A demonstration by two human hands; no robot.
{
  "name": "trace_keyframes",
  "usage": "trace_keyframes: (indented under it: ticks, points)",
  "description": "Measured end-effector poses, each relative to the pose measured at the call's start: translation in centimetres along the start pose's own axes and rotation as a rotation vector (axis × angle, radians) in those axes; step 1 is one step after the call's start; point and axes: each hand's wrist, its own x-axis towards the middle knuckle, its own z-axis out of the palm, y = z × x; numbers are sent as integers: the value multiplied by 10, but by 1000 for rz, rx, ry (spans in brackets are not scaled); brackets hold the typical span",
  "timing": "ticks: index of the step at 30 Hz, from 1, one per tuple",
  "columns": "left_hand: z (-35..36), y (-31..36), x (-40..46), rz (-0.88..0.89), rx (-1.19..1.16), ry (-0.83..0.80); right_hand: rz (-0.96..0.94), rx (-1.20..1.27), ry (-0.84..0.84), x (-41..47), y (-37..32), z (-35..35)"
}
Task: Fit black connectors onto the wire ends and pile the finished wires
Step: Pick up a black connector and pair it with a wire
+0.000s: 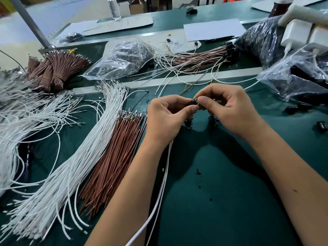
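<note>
Centrally, your left hand (168, 118) and right hand (229, 107) pinch one small black connector (194, 102) between curled fingertips, above the matte green table (221, 183). A thin white wire (164, 176) trails near from under your left wrist. Left lie straight white wires (74, 160) and brown wires (115, 160) with bright metal tips. Far right, finished wires (198, 57) fan beside crinkled plastic bags (292, 77).

The black connector (193, 102) is largely hidden by pinching fingers (204, 102); the white wire (164, 183) is cut off at the bottom edge.
</note>
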Motion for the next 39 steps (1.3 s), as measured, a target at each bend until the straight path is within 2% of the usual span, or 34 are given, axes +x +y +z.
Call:
trace_keyframes:
  ticks: [4, 9, 16, 28, 33, 37, 39]
  points:
    - [-2, -1, 1, -11, 27, -33, -57, -96, -60, 0, 3, -2]
    - [1, -3, 0, -29, 37, -3, 41, 27, -158, -1, 7, 0]
    - [4, -2, -1, -34, -78, 44, 53, 217, -95, -2, 7, 8]
    - [3, -1, -1, -35, -106, 7, 46, 246, -73, -2, 6, 8]
    - [12, -2, 0, 2, -6, 31, 103, 201, -43, 1, 8, 0]
    - [11, -1, -1, 26, 18, 51, 117, -18, -13, 1, 5, 2]
    - [12, 0, -1, 33, 44, 57, 156, 31, 2, 1, 4, 6]
